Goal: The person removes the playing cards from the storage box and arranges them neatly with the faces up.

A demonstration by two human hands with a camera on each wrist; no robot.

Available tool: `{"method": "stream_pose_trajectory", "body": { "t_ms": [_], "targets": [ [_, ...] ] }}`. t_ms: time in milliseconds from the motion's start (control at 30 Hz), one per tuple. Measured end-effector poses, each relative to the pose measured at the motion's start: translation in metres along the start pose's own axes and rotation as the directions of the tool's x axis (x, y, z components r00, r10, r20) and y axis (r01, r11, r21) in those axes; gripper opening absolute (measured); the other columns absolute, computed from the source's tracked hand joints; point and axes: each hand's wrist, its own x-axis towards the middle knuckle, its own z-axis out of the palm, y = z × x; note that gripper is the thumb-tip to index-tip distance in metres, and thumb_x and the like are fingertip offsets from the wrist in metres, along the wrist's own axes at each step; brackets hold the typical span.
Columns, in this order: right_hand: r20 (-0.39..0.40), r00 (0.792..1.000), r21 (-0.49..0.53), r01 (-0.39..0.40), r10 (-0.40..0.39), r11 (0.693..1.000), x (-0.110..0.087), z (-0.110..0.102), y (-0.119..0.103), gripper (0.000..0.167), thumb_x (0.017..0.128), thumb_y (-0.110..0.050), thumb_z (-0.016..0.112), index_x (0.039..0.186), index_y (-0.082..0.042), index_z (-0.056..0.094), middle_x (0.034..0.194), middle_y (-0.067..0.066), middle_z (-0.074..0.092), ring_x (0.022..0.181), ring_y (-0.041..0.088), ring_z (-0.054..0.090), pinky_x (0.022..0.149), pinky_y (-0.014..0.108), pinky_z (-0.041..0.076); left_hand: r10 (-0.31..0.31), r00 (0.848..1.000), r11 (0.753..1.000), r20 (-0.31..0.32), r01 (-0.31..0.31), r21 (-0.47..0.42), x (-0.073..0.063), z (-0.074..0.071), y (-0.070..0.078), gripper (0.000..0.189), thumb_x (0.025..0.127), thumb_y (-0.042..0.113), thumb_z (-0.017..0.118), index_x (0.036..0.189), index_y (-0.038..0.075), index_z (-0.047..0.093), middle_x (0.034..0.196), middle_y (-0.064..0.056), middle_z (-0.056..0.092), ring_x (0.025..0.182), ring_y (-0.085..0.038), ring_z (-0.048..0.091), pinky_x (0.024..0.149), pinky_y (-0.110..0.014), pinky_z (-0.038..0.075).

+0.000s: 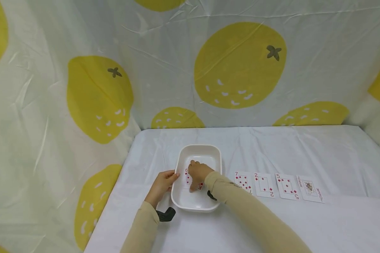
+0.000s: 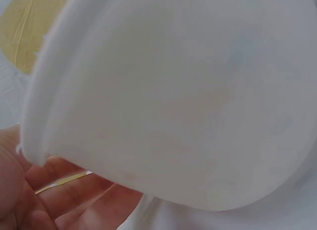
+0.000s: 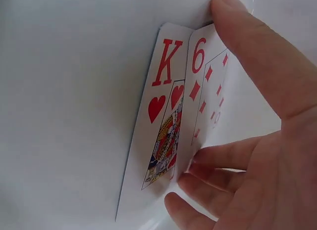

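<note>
A white plastic basin (image 1: 174, 196) stands on the cloth in the head view. My left hand (image 1: 162, 184) grips its left rim, with the thumb on the edge and the fingers behind the outer wall (image 2: 148, 116). Inside the basin lie a six of diamonds (image 3: 208, 81) and a king of hearts (image 3: 161, 96), the six overlapping the king. My right hand (image 1: 198, 174) reaches into the basin and holds the six between thumb and fingers at its opposite ends. In the head view the hand covers much of both cards.
To the right of the basin lies a row of face-up cards: a seven of diamonds (image 1: 243, 181), a two of diamonds (image 1: 264, 185), a five of diamonds (image 1: 287, 187) and a joker (image 1: 310, 189). A lemon-print curtain (image 1: 164, 70) hangs behind the white cloth (image 1: 345, 225).
</note>
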Motion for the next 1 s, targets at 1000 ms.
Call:
{"method": "stream_pose_trajectory", "body": {
  "t_ms": [1000],
  "targets": [
    [-0.022,0.996,0.008,0.086,-0.086,0.996,-0.041,-0.064,0.019,0.072,0.067,-0.037,0.077,0.119,0.001,0.045,0.102,0.007,0.046,0.089,0.018,0.046,0.08,0.028,0.043,-0.03,0.998,0.999,-0.058,0.031,0.017,0.001,0.003,0.002,0.033,0.089,0.017,0.058,0.117,-0.001,0.058,0.1,-0.016,0.062,0.08,-0.025,0.062,0.063,-0.037,0.053]
  ]
}}
